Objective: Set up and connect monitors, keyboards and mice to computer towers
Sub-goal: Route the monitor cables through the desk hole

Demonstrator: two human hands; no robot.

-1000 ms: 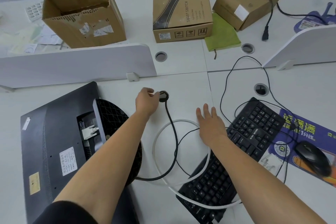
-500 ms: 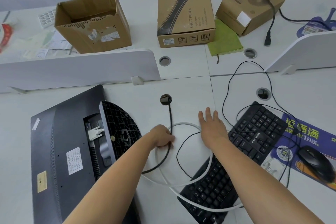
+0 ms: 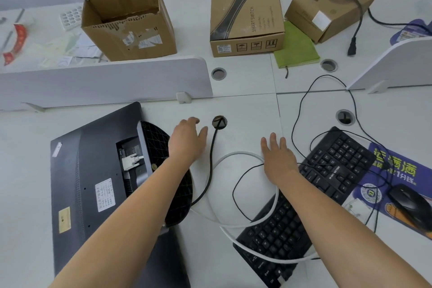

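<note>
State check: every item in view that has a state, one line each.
Monitor: face down, stand attached.
Black cable: runs into the hole.
Keyboard: flat, keys up.
White cable: loose loop, crossing the keyboard.
Mouse: on the pad.
Torn box: open.
Switch box: closed.
Left hand: open, holds nothing.
Right hand: open, palm down over the white cable.

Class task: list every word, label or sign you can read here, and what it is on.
"SMART SWITCH": closed cardboard box.
Umbrella, glass and arrows signs: that box's front.
"滴滴", "1分钱": blue mouse mat.
Too blurred: stickers on monitor, brand on keyboard, labels on torn box.
</note>
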